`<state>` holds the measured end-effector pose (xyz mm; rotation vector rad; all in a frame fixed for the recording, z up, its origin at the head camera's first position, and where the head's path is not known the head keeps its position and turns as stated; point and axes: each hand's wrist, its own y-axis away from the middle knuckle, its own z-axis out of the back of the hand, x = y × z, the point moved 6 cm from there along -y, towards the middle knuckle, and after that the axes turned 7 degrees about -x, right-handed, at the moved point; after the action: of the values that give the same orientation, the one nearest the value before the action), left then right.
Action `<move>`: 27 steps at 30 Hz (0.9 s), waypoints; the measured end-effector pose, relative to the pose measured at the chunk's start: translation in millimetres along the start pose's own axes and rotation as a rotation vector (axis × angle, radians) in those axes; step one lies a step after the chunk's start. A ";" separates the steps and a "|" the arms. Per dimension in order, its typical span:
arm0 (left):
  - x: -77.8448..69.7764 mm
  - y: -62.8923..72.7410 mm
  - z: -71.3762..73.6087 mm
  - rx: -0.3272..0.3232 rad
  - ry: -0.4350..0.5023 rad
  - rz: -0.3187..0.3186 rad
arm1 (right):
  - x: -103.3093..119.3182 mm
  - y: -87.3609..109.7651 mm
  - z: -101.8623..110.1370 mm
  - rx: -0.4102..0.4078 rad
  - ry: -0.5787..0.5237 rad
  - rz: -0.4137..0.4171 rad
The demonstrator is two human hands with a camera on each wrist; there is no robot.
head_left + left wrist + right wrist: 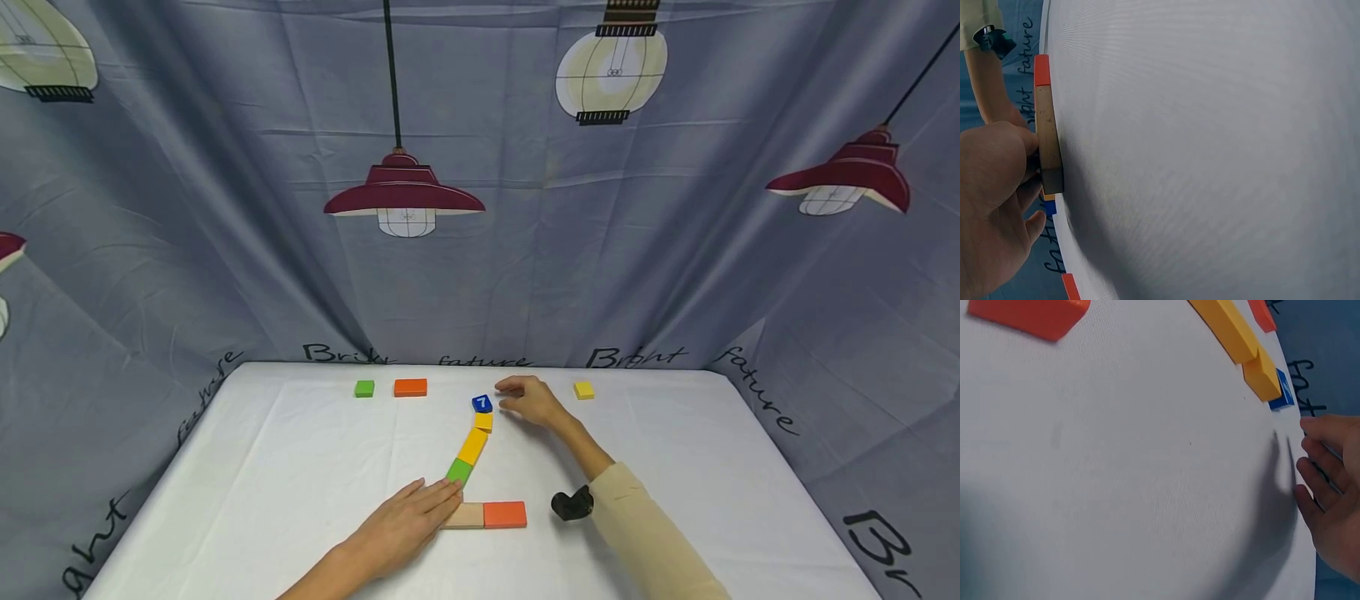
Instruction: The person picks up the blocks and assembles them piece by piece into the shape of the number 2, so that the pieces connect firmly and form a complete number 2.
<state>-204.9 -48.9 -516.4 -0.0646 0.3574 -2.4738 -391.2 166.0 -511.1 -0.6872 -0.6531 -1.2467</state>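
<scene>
A curved row of blocks runs up the white table: a green block [459, 472], a long yellow block [473, 447], a small yellow block [483, 422] and a blue block marked 7 [482, 403]. At its near end, a plain wooden block [467, 517] lies end to end with an orange-red block [505, 515]. My left hand [401, 527], fingers extended, lies at the wooden block's left end, fingertips by the green block; it hides part of both. Just right of the blue block, my right hand [534, 402] holds nothing, its fingers loosely bent and apart from the row.
Toward the far edge lie a green block [364, 389], an orange block [410, 387] and, on the right, a yellow block [584, 390]. A black device [572, 504] sits at the right sleeve. Behind the white tabletop [712, 500] hangs a grey-blue printed curtain [480, 283].
</scene>
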 end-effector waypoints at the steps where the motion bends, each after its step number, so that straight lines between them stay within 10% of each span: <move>1: 0.0 0.2 -0.4 -0.003 -0.001 -0.002 | -0.8 0.9 2.9 -0.005 -0.009 -0.005; 15: -0.3 1.0 0.0 -0.033 -0.004 -0.014 | -32.2 12.6 58.8 -0.133 -0.007 0.000; 27: 0.1 1.1 -1.9 -0.043 -0.010 -0.024 | -70.7 24.8 92.9 -0.193 0.016 -0.159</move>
<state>-204.6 -49.3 -518.5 -0.0998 0.4076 -2.4883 -387.3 285.2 -508.8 -0.7956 -0.5874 -1.4750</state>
